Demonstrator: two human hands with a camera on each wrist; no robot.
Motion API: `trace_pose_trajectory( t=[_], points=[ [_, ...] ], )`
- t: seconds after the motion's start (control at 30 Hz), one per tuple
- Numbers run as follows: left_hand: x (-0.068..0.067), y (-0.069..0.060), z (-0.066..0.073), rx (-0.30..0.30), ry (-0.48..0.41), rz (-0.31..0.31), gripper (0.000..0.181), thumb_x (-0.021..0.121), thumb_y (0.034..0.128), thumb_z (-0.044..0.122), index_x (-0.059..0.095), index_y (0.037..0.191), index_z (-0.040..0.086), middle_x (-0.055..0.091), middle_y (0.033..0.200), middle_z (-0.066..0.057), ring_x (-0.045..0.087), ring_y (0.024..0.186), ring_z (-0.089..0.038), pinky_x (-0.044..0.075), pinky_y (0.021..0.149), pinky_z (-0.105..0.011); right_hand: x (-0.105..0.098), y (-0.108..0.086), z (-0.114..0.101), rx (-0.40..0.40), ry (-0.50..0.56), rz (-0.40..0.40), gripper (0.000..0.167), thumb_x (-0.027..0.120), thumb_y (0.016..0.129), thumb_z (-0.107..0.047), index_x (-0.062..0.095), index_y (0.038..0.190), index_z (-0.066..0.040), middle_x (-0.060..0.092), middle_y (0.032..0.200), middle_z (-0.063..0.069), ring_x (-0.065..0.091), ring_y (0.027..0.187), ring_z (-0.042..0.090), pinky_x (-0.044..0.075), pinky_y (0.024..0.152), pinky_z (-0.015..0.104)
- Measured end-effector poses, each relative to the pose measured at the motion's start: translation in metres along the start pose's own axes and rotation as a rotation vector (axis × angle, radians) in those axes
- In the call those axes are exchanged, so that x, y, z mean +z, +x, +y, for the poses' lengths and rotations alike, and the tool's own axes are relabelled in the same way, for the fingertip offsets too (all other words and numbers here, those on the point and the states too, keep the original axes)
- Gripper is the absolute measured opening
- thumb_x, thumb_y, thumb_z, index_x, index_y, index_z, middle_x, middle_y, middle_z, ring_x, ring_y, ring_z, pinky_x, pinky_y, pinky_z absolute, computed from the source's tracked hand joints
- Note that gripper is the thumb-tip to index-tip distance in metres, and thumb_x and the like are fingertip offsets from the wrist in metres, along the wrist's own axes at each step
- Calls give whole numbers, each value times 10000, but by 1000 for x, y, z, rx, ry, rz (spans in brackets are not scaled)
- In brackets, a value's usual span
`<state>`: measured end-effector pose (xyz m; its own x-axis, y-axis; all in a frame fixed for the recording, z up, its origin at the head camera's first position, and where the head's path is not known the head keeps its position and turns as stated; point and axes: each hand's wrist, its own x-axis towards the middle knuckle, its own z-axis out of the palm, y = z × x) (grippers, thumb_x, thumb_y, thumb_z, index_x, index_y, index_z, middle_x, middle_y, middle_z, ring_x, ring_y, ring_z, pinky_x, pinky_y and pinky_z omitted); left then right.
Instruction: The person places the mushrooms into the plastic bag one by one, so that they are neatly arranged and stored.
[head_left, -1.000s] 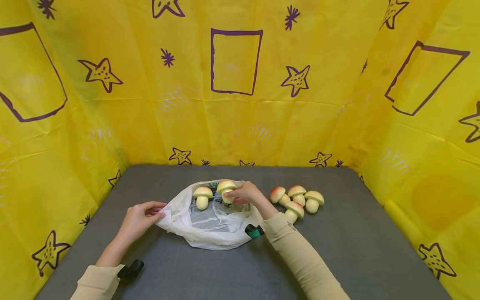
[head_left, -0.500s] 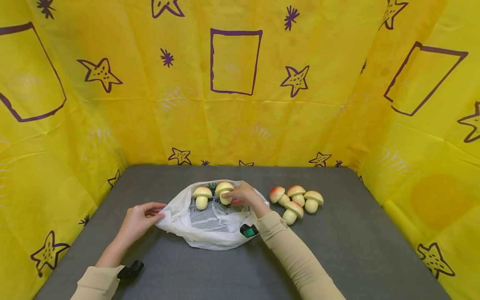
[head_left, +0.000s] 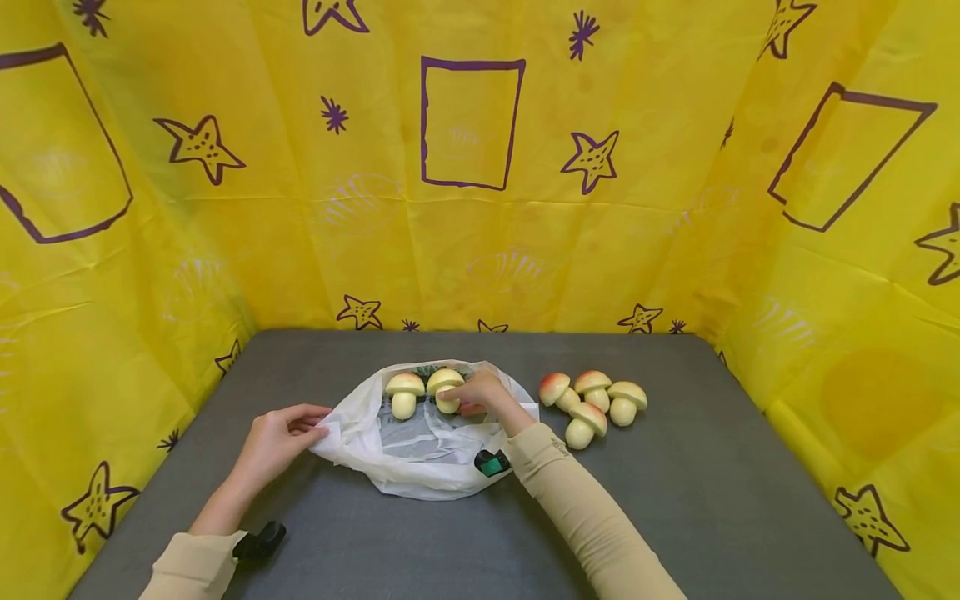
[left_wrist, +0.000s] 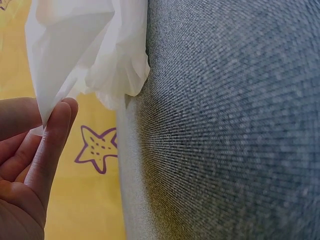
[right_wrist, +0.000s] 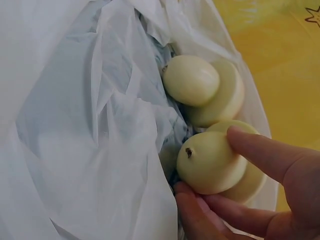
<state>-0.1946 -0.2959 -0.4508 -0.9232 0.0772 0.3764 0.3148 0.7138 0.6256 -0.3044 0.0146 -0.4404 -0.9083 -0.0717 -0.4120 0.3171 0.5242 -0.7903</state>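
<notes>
A thin white plastic bag (head_left: 420,479) lies spread with its mouth facing up. My left hand (head_left: 272,446) pinches the bag's left edge between thumb and fingers, which the left wrist view shows closely. Reaching into the bag, my right hand (head_left: 487,393) holds a toy mushroom (head_left: 445,380) with a pale yellow cap. In the right wrist view its thumb and fingers lie on either side of the stem (right_wrist: 210,162). Beside it inside the bag, a second toy mushroom (head_left: 405,397) with a reddish cap lies close to the first.
Several more toy mushrooms (head_left: 593,389) lie in a group right of the bag on the dark grey table (head_left: 675,483). Yellow patterned cloth (head_left: 480,250) hangs behind the table and at both sides. Each wrist carries a black strap-on camera (head_left: 259,542).
My right hand has moved slightly left and down with the mushroom, bringing it nearer the other one in the bag. The left hand keeps its pinch on the bag's edge.
</notes>
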Motion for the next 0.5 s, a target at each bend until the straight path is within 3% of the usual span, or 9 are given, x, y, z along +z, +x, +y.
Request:
trace_pose_trajectory(
  t=[0.27, 0.5],
  points=[
    [0, 2, 0, 12, 6, -1, 223, 775, 769, 89, 732, 987, 72, 725, 838, -65, 633, 686, 7, 506, 595, -133, 1, 1, -2, 22, -60, 15, 516, 835, 708, -331, 607, 983, 41, 644, 834, 120, 672, 629, 186, 563, 593, 271],
    [-1, 3, 3, -3, 13, -8, 235, 775, 770, 93, 730, 999, 70, 724, 847, -68, 648, 694, -36, 515, 600, -154, 1, 7, 2, -9, -86, -3, 470, 835, 701, -355, 622, 880, 23, 663, 704, 97, 643, 572, 152, 550, 546, 255]
  ],
)
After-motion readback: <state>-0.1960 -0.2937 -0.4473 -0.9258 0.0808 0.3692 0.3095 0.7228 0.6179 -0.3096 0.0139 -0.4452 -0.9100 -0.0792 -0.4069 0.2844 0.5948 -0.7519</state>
